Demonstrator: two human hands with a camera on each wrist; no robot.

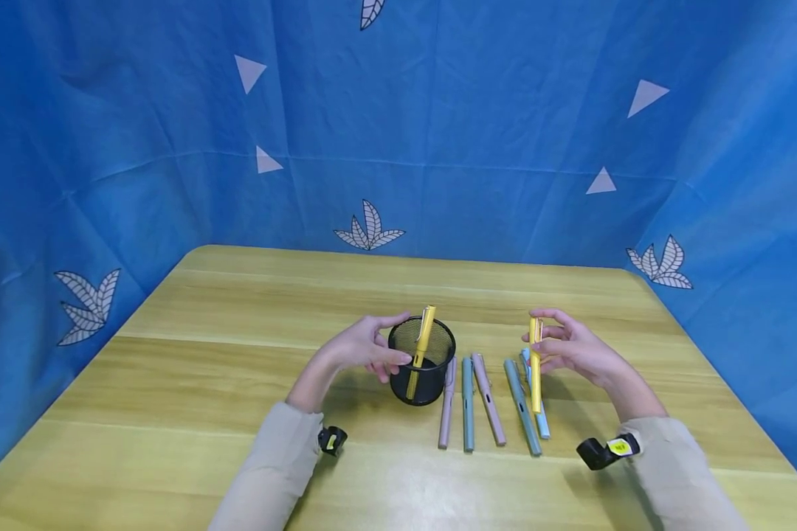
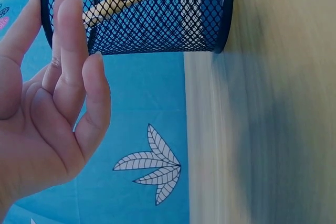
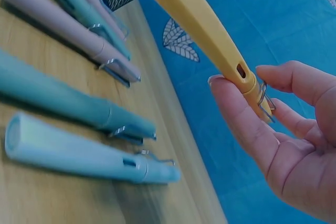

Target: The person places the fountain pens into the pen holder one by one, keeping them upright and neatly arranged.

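We see a blue cloth [image 1: 438, 88], printed with leaves and triangles, rising behind the pale wooden table [image 1: 173, 413]. On the table stands a round black mesh holder [image 1: 436, 387], upright. At its left side we find the left hand [image 1: 365, 343] spread well open, mostly straight fingers touching the rim. The right hand [image 1: 578, 350] has its thumb and fingers drawn together, pinching a yellow pen [image 1: 536, 380] by the clip end; we see the pen raised above the table, near the right end of the row of pens. A second yellow pen [image 1: 426, 332] leans inside the holder, its top above the rim. Between the hands we count two lilac pens [image 1: 488, 402], two teal pens [image 1: 468, 413] and a light-blue pen [image 1: 542, 424] lying on the table. Smallest, on the pinched pen, are a silvery wire clip [image 3: 269, 103] and a dark oblong slot [image 3: 241, 70].
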